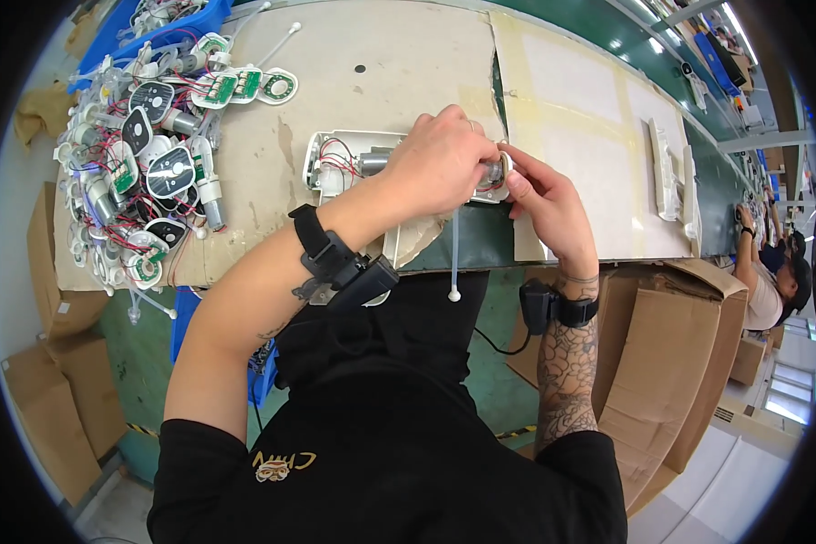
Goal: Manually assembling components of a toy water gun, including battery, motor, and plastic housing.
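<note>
A long white plastic housing [339, 143] lies open on the cardboard-covered bench in front of me. Red wires [338, 161] and a silver cylindrical motor [374, 163] sit inside it. My left hand [440, 156] reaches over the housing, fingers bent and closed at its right end; what they grip is hidden beneath them. There, my right hand [546, 192] has thumb and fingers closed on a small round white part [506, 165]. A thin, pale tube [454, 254] with a small knob end hangs from this end past the bench edge.
At the left lies a big heap of pump assemblies [145, 163] with wires, motors and green boards, beside a blue bin [168, 32]. White housing pieces [669, 172] lie at the right. A tall cardboard box [662, 363] stands below the bench; another person [771, 281] works farther right.
</note>
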The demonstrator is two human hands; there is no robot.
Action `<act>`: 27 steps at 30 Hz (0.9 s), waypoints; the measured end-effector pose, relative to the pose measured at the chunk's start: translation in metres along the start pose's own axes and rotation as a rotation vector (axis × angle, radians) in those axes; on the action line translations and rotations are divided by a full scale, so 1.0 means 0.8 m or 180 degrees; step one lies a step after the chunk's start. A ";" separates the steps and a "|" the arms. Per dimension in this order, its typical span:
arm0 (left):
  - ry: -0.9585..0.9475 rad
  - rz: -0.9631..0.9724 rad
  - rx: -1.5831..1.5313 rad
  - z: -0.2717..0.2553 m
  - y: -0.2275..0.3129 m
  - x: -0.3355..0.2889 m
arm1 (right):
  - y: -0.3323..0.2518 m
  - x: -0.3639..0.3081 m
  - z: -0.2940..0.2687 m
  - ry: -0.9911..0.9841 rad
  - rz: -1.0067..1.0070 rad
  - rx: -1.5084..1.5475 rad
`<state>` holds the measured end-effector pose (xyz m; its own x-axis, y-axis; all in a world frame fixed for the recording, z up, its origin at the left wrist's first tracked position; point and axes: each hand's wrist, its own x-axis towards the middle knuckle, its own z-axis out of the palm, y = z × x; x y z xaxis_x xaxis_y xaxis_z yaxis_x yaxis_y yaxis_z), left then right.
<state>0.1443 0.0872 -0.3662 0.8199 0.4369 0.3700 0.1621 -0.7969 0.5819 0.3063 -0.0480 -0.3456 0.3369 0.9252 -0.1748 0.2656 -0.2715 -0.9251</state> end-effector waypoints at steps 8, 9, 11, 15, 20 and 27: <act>-0.0069 0.0139 0.0497 -0.004 0.009 -0.001 | 0.000 -0.008 0.007 0.0035 -0.0037 -0.0201; -0.0141 0.0081 0.0474 -0.006 0.009 0.000 | 0.002 -0.009 0.008 0.0058 -0.0046 -0.0198; -0.0213 0.0048 0.0457 -0.010 0.009 0.001 | 0.009 -0.009 0.013 0.0246 -0.0210 -0.0107; -0.0134 -0.0021 0.0340 -0.046 0.013 -0.002 | 0.005 -0.026 0.032 0.0923 -0.0780 -0.0572; 0.0383 -0.0211 0.0048 -0.132 0.006 -0.051 | -0.005 -0.069 0.049 0.0690 -0.1168 -0.1086; 0.0708 -0.0787 0.1136 -0.118 -0.007 -0.137 | 0.002 -0.060 0.059 0.0437 -0.1125 -0.1661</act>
<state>0.0016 0.0832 -0.3419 0.6021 0.6787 0.4204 0.5473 -0.7343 0.4016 0.2479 -0.0807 -0.3543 0.2519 0.9495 0.1871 0.7745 -0.0819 -0.6272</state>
